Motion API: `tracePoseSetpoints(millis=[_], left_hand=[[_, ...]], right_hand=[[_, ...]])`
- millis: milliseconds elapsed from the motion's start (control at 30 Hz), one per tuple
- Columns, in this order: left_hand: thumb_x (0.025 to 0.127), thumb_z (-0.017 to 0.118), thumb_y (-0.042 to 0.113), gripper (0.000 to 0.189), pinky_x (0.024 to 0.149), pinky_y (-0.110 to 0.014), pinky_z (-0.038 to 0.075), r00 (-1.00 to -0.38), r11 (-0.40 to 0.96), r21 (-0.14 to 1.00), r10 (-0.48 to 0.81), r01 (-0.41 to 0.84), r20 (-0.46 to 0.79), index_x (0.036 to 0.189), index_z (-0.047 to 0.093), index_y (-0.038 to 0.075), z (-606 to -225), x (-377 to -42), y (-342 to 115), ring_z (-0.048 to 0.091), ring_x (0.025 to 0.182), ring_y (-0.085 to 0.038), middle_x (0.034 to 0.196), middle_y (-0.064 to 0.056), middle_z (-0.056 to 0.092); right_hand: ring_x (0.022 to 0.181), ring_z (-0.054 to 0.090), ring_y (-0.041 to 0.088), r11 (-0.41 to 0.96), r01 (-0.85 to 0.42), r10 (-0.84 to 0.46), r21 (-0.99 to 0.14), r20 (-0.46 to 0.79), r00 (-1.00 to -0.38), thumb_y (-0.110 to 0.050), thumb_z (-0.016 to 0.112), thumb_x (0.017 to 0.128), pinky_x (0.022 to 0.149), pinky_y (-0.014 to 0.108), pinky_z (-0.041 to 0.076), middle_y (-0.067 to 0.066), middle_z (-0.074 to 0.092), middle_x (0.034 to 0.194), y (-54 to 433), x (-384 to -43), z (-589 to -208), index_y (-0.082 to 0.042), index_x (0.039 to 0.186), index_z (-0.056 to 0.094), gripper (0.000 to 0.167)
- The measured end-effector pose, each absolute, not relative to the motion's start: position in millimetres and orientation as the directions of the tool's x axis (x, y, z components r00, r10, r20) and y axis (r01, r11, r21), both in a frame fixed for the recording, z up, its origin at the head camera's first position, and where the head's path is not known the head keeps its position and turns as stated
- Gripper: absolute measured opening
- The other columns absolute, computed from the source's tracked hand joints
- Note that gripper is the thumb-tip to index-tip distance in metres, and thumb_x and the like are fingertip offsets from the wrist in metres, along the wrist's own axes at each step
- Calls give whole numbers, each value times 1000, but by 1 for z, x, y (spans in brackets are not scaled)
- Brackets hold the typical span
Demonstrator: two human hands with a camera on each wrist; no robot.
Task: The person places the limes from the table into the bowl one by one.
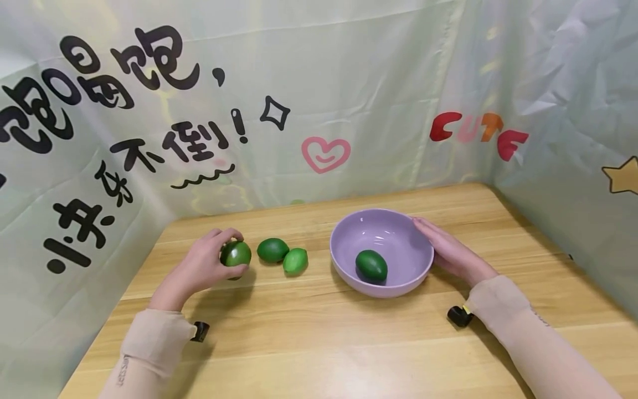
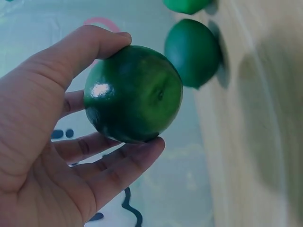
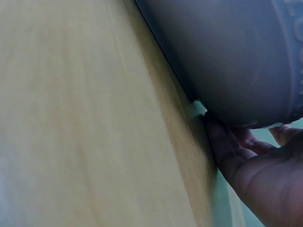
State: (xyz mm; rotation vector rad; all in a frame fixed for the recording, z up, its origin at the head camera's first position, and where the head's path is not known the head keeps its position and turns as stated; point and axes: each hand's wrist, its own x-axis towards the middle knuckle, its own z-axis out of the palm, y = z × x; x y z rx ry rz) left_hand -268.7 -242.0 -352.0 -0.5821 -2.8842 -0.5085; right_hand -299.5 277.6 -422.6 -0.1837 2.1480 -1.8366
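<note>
My left hand (image 1: 211,257) grips a round, glossy green fruit (image 2: 135,94) between thumb and fingers, at the left side of the table. In the left wrist view its dimpled end faces the camera. Just right of that hand, a dark green, lemon-shaped fruit (image 1: 273,250) and a lighter green lime (image 1: 296,261) lie side by side on the wood. A purple bowl (image 1: 341,266) stands right of the middle, with one dark green oval fruit (image 1: 371,265) inside. Against the bowl's right outer wall rests my right hand (image 1: 456,252), its fingers (image 3: 222,142) touching the side below the rim.
The wooden table (image 1: 309,338) runs back to a pale printed curtain (image 1: 379,122), which also hangs along the left and right sides. Black camera mounts (image 1: 459,316) stick out from both sleeve cuffs, close over the tabletop.
</note>
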Motion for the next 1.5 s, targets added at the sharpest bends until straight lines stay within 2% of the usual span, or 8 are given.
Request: tracePoseSetpoints(millis=[300, 733, 933, 1500], left_hand=[[79, 93, 28, 50, 77, -42, 55, -851, 806, 290, 445, 516, 278, 120, 66, 16, -337, -280, -207, 63, 90, -27, 106, -12, 65], [81, 91, 31, 52, 81, -46, 58, -837, 791, 282, 485, 543, 252, 124, 65, 18, -333, -285, -178, 63, 98, -29, 115, -12, 64], [81, 91, 30, 53, 82, -46, 60, -825, 777, 282, 504, 562, 254, 125, 65, 18, -331, -288, -169, 64, 97, -30, 116, -12, 63], [82, 89, 32, 53, 85, -45, 62, -794, 741, 286, 556, 608, 246, 127, 66, 18, -324, -296, -137, 68, 100, -30, 126, -14, 63]], right_hand=[[164, -8, 51, 174, 97, -297, -980, -146, -944, -51, 33, 116, 131, 64, 4, 23, -16, 177, 276, -299, -423, 1, 169, -7, 84], [164, -9, 51, 177, 106, -295, -978, -156, -943, -53, 34, 115, 131, 65, 3, 22, -17, 177, 275, -299, -425, 0, 170, -7, 86], [164, -12, 49, 173, 108, -292, -979, -156, -944, -52, 34, 116, 131, 64, 1, 22, -18, 177, 275, -300, -424, 0, 169, -8, 86], [165, -8, 49, 169, 108, -285, -980, -153, -946, -53, 34, 115, 132, 64, 2, 23, -16, 178, 278, -298, -423, 0, 170, -8, 86]])
